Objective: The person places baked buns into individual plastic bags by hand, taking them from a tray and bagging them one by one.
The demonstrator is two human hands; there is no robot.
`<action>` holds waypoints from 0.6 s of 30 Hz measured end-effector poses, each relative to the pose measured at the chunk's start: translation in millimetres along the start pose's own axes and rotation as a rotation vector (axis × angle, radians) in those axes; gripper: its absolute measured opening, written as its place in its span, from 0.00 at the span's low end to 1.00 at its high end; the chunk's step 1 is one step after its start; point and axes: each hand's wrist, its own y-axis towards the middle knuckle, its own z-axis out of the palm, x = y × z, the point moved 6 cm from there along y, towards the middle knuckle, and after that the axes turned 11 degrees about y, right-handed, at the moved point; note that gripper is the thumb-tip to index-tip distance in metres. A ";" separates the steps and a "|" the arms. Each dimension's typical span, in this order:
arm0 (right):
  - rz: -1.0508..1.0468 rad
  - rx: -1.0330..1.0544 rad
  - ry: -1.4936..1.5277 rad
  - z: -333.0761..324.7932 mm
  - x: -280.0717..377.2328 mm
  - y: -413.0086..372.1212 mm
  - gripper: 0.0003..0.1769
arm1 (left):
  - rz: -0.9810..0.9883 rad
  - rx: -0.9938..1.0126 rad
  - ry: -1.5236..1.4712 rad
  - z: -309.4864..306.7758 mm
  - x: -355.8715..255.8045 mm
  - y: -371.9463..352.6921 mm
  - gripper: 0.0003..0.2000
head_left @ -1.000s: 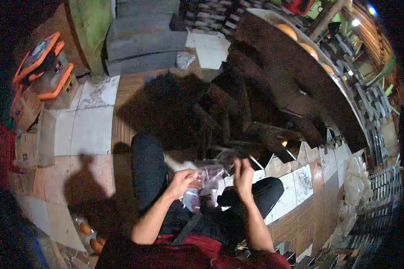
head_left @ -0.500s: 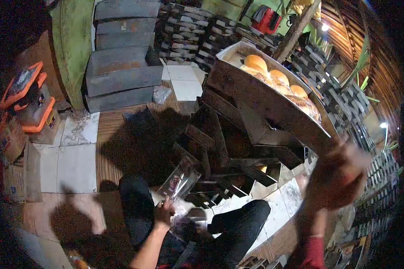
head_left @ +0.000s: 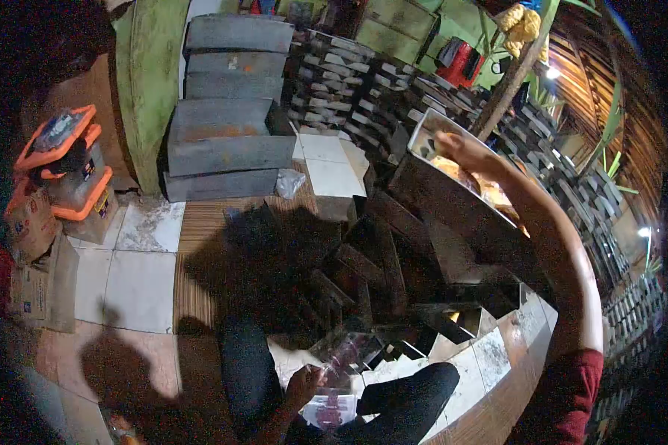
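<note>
My left hand (head_left: 304, 387), low in front of my lap, is closed in a pinch on a clear plastic bag (head_left: 343, 352) with reddish print. More printed clear plastic bags (head_left: 330, 409) lie just below it, by my legs. My right arm stretches over a long dark metal tray (head_left: 460, 194). At the tray's far end, my right hand (head_left: 462, 150) is curled over one of the glossy browned buns (head_left: 497, 199). Its fingers press down around the bun, partly hidden. Hand and forearm cover much of the row of buns.
Dark empty tins (head_left: 378, 256) lie in a jumbled heap beneath the tray. Grey metal boxes (head_left: 230, 115) are stacked at the back left. Orange-lidded containers (head_left: 82, 196) and cardboard boxes (head_left: 33, 293) stand at left. A wooden pole (head_left: 516, 74) leans behind the tray.
My right hand has moved from beyond the tray's near end to the buns at its far end. The left hand has shifted lower with the bag. The view has shifted too.
</note>
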 end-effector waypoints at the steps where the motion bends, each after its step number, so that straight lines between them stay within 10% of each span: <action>1: 0.134 -0.043 0.151 -1.3 13.4 -10.7 0.38 | 0.044 -0.025 0.065 -5.4 -14.9 -2.8 0.17; 7: 0.298 -0.086 0.157 3.1 56.9 -54.6 0.30 | 0.046 0.042 -0.069 2.2 -19.2 0.9 0.16; 11: -0.008 0.039 0.410 3.9 40.0 -24.9 0.27 | -0.023 0.053 0.000 3.0 -13.3 2.2 0.13; 14: -0.253 -0.422 0.333 -53.7 69.2 -53.9 0.27 | 0.136 0.032 -0.243 -2.3 -32.8 -5.2 0.12; 16: -0.416 -0.646 0.511 -84.2 98.7 -104.9 0.22 | 0.101 -0.063 0.131 -9.8 -18.4 5.0 0.09; 18: -0.572 -0.752 0.426 -84.6 121.6 -167.5 0.20 | -0.019 -0.050 -0.357 -14.2 -46.5 -10.5 0.08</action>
